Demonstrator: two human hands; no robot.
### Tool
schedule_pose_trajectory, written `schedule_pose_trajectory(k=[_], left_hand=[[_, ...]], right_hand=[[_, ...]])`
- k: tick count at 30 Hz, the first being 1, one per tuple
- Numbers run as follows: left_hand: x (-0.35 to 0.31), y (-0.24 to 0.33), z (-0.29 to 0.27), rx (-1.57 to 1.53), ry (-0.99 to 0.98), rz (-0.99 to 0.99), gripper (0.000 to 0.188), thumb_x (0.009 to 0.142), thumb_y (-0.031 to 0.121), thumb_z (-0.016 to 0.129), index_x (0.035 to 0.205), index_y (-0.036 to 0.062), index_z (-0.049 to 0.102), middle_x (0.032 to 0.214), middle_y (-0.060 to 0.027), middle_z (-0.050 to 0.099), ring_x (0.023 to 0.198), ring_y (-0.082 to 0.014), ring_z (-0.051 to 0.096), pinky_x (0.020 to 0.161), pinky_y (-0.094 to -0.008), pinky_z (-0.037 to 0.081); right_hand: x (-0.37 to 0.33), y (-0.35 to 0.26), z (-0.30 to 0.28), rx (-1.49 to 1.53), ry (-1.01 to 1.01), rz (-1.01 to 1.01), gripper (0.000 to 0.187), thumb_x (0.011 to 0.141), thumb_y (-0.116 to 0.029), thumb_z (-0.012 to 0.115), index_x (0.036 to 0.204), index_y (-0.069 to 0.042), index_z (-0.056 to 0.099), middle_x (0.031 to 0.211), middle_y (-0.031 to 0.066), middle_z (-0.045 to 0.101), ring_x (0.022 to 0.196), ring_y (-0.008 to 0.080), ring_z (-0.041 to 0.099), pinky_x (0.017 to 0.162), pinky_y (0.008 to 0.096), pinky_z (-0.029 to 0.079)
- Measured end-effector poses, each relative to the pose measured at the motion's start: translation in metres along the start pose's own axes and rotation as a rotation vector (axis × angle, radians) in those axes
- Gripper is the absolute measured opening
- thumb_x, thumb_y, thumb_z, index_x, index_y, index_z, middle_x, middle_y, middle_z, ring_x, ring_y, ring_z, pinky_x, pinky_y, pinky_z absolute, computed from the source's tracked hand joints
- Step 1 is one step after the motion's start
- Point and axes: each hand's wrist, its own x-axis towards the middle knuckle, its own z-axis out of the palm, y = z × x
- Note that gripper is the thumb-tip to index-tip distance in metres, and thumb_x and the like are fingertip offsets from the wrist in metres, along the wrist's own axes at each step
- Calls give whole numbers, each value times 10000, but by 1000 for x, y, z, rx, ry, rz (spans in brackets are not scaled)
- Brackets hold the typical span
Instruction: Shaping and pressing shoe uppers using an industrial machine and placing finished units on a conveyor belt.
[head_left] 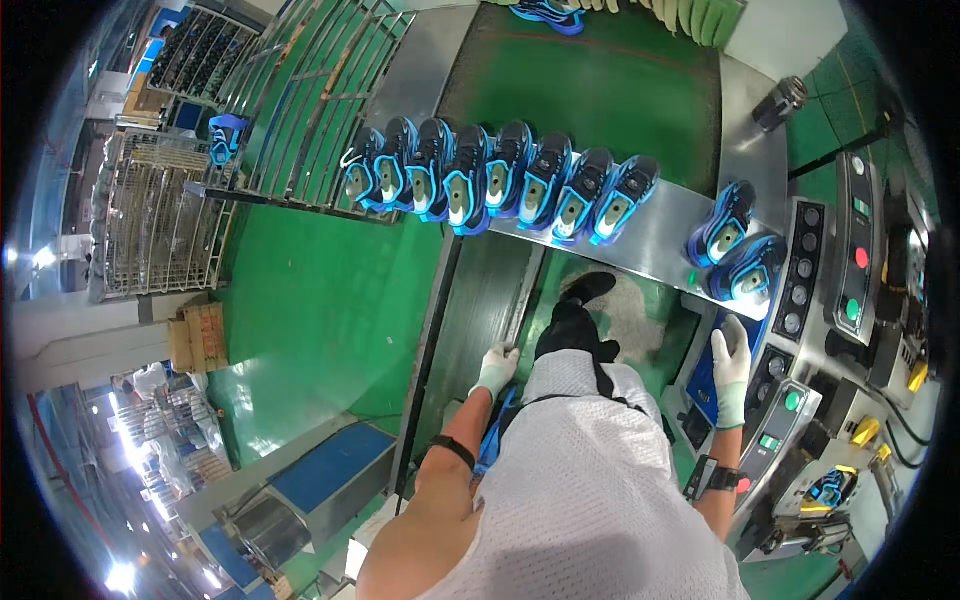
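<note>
My right hand (732, 368), in a white glove, is open, its fingers stretched forward and its thumb apart. It is just below the nearer shoe (750, 272) of two black-and-blue shoes at the right end of the metal ledge, not visibly touching it. The other shoe (724, 226) stands tilted just behind. My left hand (496, 368), also gloved, hangs low beside my body with its fingers curled; I see nothing in it. Farther left along the ledge (660, 220), several matching shoes (510, 172) stand in a row, toes pointing away from me.
Machine panels with round buttons (855, 255) and dials line my right side. A dark canister (780, 103) stands at the back right. A metal rack (310, 120) is at the left, with a lone shoe (226, 140) near it. A cardboard box (200, 338) lies farther left.
</note>
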Motion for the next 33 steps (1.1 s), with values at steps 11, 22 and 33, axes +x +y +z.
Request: schedule_pose_trajectory(k=[11,22,33], left_hand=[[-30,-27,19,76,-90,13,401,913,333,638,1165,24,683,1132,-215,712,1103,-344,674,976,-424,512],[29,51,-21,0,163,228,533,907,344,683,1331,49,551,1129,-201,709,1062,-363,678,955,-436,523],[227,119,-137,-475,418,149,671,844,58,785,1392,-28,409,1144,-146,643,882,-204,654,635,-340,574]], right_hand=[[-48,52,3,103,-42,80,527,966,-178,683,1406,50,503,1371,196,596,1280,261,572,1096,364,431],[-43,64,-4,101,-30,161,519,960,-200,699,1378,58,532,1347,197,615,1249,255,590,1077,362,445],[34,-14,53,176,-174,218,548,952,-215,690,1390,63,514,1356,197,605,1275,266,573,1090,365,431]])
